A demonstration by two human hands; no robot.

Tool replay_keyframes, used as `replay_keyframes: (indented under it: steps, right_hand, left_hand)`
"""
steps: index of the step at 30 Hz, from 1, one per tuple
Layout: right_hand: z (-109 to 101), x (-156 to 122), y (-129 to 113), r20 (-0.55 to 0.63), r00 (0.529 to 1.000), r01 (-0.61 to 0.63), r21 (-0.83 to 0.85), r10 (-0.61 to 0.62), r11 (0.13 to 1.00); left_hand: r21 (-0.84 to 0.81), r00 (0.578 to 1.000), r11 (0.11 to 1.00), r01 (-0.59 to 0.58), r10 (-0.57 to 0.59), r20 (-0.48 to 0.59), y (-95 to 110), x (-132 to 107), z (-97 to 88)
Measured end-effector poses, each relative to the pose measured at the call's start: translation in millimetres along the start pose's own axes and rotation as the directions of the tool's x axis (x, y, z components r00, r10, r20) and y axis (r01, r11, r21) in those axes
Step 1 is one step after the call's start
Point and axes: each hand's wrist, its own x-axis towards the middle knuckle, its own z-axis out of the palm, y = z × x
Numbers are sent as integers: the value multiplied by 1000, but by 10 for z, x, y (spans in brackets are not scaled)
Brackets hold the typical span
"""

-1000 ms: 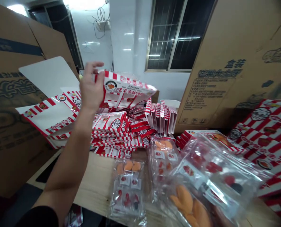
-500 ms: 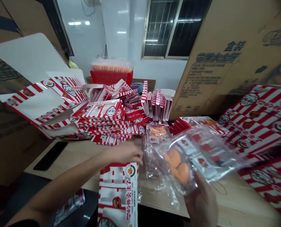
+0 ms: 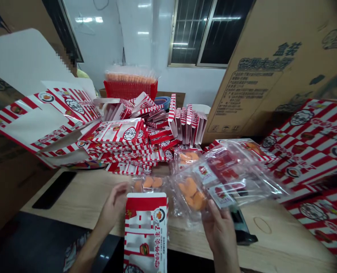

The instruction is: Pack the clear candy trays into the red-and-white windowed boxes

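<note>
- Right hand (image 3: 220, 237): fingers closed in a firm pinch on the lower edge of a clear, crinkled plastic bag (image 3: 236, 182), raised above the table, with rounded orange pieces (image 3: 191, 193) and small white cards printed in red (image 3: 218, 195) inside.
- Left hand (image 3: 113, 206): fingers curved and partly open, right against the left edge of a flat, upright red-and-white paperboard sleeve (image 3: 145, 223); whether they grip it, impossible to tell.
- Sleeve between both hands, lower end cut off by the frame, red band across the top, pale window panels down the face.
- Likely best handling: bag held flat by two edges, since a single pinch leaves the film loose and lets the pieces bunch; sleeve kept square and steady.
- Just behind the sleeve, a second clear bag of orange pieces (image 3: 147, 184) on a pale wooden table (image 3: 72, 197); a third bag (image 3: 188, 155) farther back.
- Under the right hand, a black object (image 3: 242, 227), too hidden to name; at left, a black phone (image 3: 55, 189).
- Beyond, stacks of flat red-and-white boxes (image 3: 120, 140), a row of narrow folded boxes (image 3: 188, 125), a red plastic basket (image 3: 130, 90) and a tall brown corrugated carton (image 3: 256, 76).
</note>
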Motion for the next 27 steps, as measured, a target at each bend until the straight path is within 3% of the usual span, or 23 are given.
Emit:
replay_keyframes:
  steps: [1,3,6,10,12,17,22,27]
  right_hand:
    - [22,4,8,9,1000,-6,4,6,1000]
    - [81,9,12,34,999,-10,8,9,1000]
    - [203,24,-18,40,999,34,17,-34,999]
    - [402,81,-77,-80,984,163,81,-157,983]
    - [486,124,-64,-85,982,174,95,-167,980]
    - [571,170,110,-57,998,36,8,-35,999]
    - [520,68,54,131,977,-160,-85,171,983]
    - [284,69,-150,265,936,-148,-302,232,942]
  left_hand:
    - [-89,989,988,127,-119,89,-46,-78,-3]
    - [-178,925,934,310,-253,283,-59,-178,48]
    - [-283,880,859,427,-323,349,84,-182,165]
    - [-377,896,825,421,-313,317,380,-109,277]
    - [-411,901,816,406,-284,327,514,-115,337]
    - [-487,888,771,410,-217,405,695,-201,532]
    - [-461,919,812,357,-217,330,670,-221,593]
    - [-470,933,807,357,-288,215,641,-268,570]
